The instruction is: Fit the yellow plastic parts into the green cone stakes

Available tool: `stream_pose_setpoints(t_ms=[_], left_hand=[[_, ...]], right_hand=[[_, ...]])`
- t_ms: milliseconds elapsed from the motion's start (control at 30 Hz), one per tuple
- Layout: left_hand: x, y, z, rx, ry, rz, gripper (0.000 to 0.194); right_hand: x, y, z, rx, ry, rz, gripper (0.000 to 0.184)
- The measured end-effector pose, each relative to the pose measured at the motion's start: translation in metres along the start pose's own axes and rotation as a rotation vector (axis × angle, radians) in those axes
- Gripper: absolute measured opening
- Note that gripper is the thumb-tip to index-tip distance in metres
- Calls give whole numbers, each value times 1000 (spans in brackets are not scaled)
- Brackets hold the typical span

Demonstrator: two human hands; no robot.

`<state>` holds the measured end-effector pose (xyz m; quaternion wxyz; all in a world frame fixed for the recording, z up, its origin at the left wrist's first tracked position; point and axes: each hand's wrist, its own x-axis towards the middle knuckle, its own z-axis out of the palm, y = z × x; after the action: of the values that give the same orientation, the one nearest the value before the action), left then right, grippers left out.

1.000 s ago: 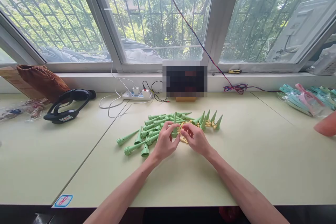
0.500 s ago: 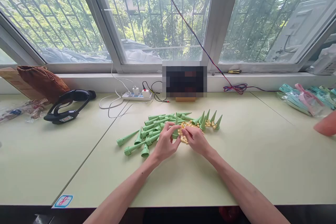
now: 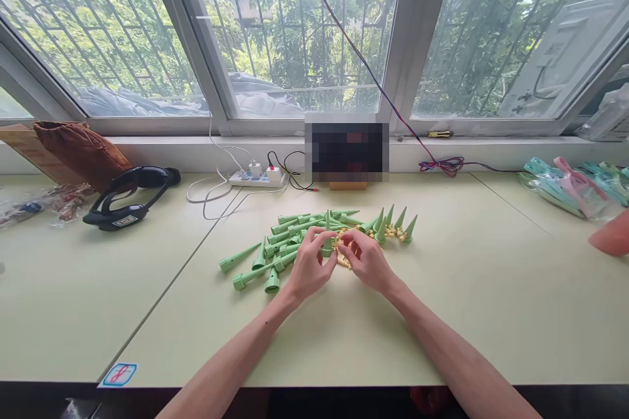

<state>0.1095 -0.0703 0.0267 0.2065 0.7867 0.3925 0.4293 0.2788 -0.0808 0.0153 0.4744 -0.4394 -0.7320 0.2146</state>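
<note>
My left hand [image 3: 311, 263] is closed around a green plastic cone-shaped spike [image 3: 327, 226], its point upward. Opposite it, my right hand [image 3: 367, 260] pinches a small yellow plastic piece [image 3: 337, 243] against the spike's side; the fingers partly hide the contact. Beneath both hands lie several small yellow pieces [image 3: 344, 263]. Many loose green spikes [image 3: 287, 236] with ribbed caps are heaped to the left. On the right, several green spikes [image 3: 381, 226] stand point up with yellow pieces at their bases.
A power strip [image 3: 258, 178] with plugs and white cables lies at the back, beside a blurred-out screen [image 3: 346, 150]. Further left are a black headset [image 3: 130, 200] and a brown drawstring bag [image 3: 81, 150]. Wrapped pink and teal items [image 3: 570, 186] sit at the far right.
My right hand's fingers have shifted slightly and opened out from a tighter curl, now pinching at the yellow piece. My left hand stays on the spike.
</note>
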Motion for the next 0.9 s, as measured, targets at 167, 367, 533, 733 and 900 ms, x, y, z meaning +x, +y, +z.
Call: stream_pose_setpoints(t_ms=[167,367,533,733,900], left_hand=[[0,0,0,2,-23,1,29],[-1,0,0,3,-49,43,30],[-2,1,1,1,-66,48,30],[-1,0,1,0,-33,24,28],[0,-3,1,-5,-2,-7,28]], right_hand=[[1,0,0,-22,-11,-30,18],[2,4,0,-70,-37,-11,39],[1,7,1,-58,-71,18,48],[0,4,1,-66,-34,30,35],[0,2,0,-31,-7,-24,14]])
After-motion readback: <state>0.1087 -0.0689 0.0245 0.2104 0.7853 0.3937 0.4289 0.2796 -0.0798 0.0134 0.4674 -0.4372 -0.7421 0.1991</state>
